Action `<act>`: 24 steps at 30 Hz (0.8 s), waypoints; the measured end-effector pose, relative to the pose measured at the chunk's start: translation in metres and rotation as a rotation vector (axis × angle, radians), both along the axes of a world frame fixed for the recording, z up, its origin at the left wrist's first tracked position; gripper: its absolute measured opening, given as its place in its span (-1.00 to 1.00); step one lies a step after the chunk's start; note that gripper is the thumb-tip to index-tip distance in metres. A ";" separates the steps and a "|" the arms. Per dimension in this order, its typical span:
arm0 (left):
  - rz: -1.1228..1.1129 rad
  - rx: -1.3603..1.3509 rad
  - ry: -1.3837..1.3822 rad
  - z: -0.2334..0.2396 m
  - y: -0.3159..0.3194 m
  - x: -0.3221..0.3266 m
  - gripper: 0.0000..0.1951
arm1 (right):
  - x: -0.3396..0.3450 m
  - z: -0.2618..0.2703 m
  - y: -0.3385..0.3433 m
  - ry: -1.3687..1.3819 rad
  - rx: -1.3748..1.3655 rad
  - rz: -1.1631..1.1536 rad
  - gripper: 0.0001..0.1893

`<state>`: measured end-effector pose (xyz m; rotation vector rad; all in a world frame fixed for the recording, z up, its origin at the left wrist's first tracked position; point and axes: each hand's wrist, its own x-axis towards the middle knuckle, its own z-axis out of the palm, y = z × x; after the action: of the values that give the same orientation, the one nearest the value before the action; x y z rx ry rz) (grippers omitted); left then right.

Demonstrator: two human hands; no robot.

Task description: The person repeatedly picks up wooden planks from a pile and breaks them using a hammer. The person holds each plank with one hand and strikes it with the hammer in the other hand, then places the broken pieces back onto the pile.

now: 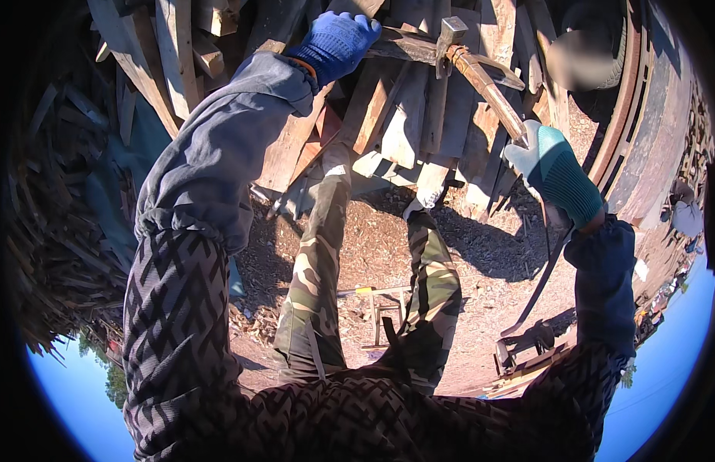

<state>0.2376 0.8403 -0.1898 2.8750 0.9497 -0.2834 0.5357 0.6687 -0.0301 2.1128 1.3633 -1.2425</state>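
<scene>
My left hand (337, 46), in a blue knit work glove, is closed around the left end of a weathered wooden board (409, 47). The board reaches right across a heap of salvaged planks. In a teal and grey glove, my right hand (556, 167) grips the lower end of a hammer's wooden handle (487, 86). Its steel head (451, 40) overlaps the board in view; whether the two touch, I cannot tell. Below the right glove, a dark curved metal bar (536, 289) slants down; its upper end is hidden near the wrist.
Loose lumber (403, 127) lies piled before my feet, with more scrap wood (51, 219) at left. A tyre (614, 63) and a rusty metal edge (611, 124) border the right side. A small wooden frame (386, 315) stands on chip-strewn ground (375, 242) between my legs.
</scene>
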 end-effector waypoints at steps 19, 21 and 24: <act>-0.075 -0.277 -0.239 -0.003 0.023 0.013 -0.80 | 0.036 0.035 0.049 -0.336 -0.043 0.957 -0.76; -0.043 -0.348 -0.173 -0.001 0.011 0.021 -0.80 | 0.055 0.023 0.043 -0.338 -0.034 0.994 -0.76; -0.091 -0.285 -0.139 -0.003 0.016 0.010 -0.74 | 0.082 -0.004 0.044 -0.328 -0.004 1.002 -0.76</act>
<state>0.2480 0.8564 -0.1928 2.6401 0.6942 -0.2045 0.6173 0.7129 -0.0338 1.1992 1.8513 -0.4537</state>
